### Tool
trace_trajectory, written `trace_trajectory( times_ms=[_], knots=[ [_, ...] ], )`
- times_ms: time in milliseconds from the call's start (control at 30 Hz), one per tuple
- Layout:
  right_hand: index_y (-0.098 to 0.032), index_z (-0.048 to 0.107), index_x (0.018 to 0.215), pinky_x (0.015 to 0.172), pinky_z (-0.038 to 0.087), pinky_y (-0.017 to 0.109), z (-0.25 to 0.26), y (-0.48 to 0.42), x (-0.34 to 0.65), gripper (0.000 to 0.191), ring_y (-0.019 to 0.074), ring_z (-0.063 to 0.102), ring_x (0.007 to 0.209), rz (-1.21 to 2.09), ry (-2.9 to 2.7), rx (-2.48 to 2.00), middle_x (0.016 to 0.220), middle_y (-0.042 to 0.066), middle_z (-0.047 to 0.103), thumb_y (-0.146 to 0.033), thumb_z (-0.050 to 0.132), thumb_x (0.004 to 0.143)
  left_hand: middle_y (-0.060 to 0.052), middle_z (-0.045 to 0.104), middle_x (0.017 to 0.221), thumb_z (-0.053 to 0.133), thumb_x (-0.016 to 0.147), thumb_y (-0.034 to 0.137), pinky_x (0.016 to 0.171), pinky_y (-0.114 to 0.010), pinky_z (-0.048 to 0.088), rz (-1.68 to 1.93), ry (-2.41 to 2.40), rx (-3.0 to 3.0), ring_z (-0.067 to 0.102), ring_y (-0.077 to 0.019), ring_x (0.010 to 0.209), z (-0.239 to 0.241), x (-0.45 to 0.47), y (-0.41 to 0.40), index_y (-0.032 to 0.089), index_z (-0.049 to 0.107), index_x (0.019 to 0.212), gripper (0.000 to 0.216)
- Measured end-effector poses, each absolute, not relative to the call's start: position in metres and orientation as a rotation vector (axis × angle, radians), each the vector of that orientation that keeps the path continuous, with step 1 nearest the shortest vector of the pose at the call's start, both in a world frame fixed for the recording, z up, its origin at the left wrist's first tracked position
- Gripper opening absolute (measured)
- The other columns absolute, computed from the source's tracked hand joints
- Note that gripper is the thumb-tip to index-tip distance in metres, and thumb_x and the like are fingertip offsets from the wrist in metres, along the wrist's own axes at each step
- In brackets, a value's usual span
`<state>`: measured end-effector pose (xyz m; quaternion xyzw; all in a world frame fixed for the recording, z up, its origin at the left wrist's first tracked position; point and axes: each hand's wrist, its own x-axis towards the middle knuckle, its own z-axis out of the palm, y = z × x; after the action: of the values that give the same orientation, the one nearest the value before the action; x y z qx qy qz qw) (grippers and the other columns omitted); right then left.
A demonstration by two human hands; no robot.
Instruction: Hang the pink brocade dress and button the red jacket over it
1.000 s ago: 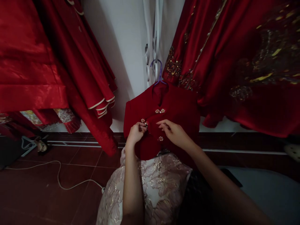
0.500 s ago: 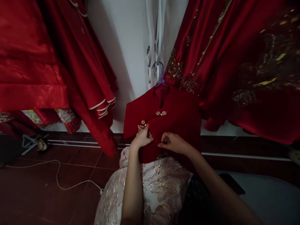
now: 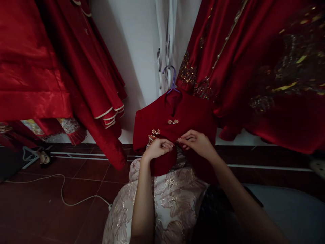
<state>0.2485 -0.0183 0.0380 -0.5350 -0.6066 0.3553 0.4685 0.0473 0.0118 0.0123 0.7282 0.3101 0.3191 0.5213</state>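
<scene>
A small red velvet jacket [image 3: 193,113] hangs on a purple hanger [image 3: 171,78] against the white wall. Pearl-like clasps [image 3: 173,121] run down its front. My left hand [image 3: 156,149] pinches the left front edge just below a clasp [image 3: 154,133]. My right hand [image 3: 198,143] grips the opposite front edge, fingers curled, close to my left hand. Both hands meet at the jacket's lower front opening. Below the jacket lies pale brocade fabric [image 3: 167,200] with gold patterning.
Long red satin garments [image 3: 63,74] hang at the left, an embroidered red gown [image 3: 266,67] at the right. White hangers [image 3: 166,40] hang on the wall. A white cable [image 3: 63,196] runs over the dark red tiled floor. A grey surface [image 3: 291,213] sits at lower right.
My right hand moved from the lower clasp up and left to meet my left hand. My left hand shifted slightly down from the side clasp. The jacket's lower front opened a little.
</scene>
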Motion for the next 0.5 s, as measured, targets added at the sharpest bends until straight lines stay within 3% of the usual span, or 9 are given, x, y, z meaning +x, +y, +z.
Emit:
trace_trajectory(
  times_ms=[100, 267, 500],
  knots=[
    [-0.015, 0.058, 0.079, 0.053, 0.055, 0.027, 0.034, -0.019, 0.242, 0.036, 0.0162, 0.064, 0.059, 0.978, -1.525, -1.249, 0.065, 0.003, 0.065, -0.044, 0.072, 0.062, -0.008, 0.069, 0.083, 0.059, 0.068, 0.013, 0.075, -0.026, 0.048, 0.786, 0.782, 1.736, 0.063, -0.0133, 0.077, 0.014, 0.050, 0.011, 0.010, 0.065, 0.090, 0.022],
    [-0.017, 0.060, 0.077, 0.057, 0.053, 0.027, 0.028, -0.020, 0.231, 0.027, 0.0160, 0.065, 0.062, 0.841, -1.619, -1.276, 0.071, 0.004, 0.067, -0.041, 0.067, 0.067, -0.010, 0.070, 0.081, 0.065, 0.067, 0.027, 0.071, -0.025, 0.049, 0.805, 0.811, 1.719, 0.064, -0.0155, 0.075, 0.014, 0.051, 0.014, 0.008, 0.068, 0.081, 0.023],
    [-0.019, 0.059, 0.085, 0.064, 0.051, 0.026, 0.027, -0.018, 0.230, 0.020, 0.0143, 0.064, 0.069, 0.711, -1.737, -1.202, 0.078, 0.003, 0.067, -0.034, 0.062, 0.071, -0.008, 0.069, 0.069, 0.067, 0.060, 0.017, 0.062, -0.024, 0.049, 0.927, 0.974, 1.566, 0.061, -0.0120, 0.060, 0.006, 0.058, 0.019, 0.008, 0.069, 0.074, 0.018]
  ],
)
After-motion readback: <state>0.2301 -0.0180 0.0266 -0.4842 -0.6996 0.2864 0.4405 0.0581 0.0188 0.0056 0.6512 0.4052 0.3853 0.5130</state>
